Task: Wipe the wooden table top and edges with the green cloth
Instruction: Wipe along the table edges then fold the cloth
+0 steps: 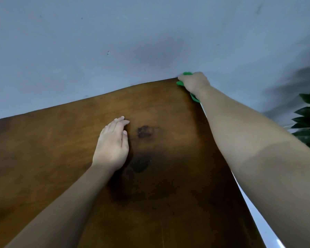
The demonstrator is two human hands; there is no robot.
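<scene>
One green cloth point(188, 73) in rt fingers point(183, 78) (table point(43, 149) corner).

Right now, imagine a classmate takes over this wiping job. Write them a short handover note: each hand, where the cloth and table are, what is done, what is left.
Left hand: flat, fingers straight, on the wooden table top near its middle.
Right hand: grips the green cloth at the table's far right corner, by the wall.
Done: cloth is working that corner; how much is already wiped cannot be told.
Left: probably the two dark marks beside the left hand, and the edges.
</scene>
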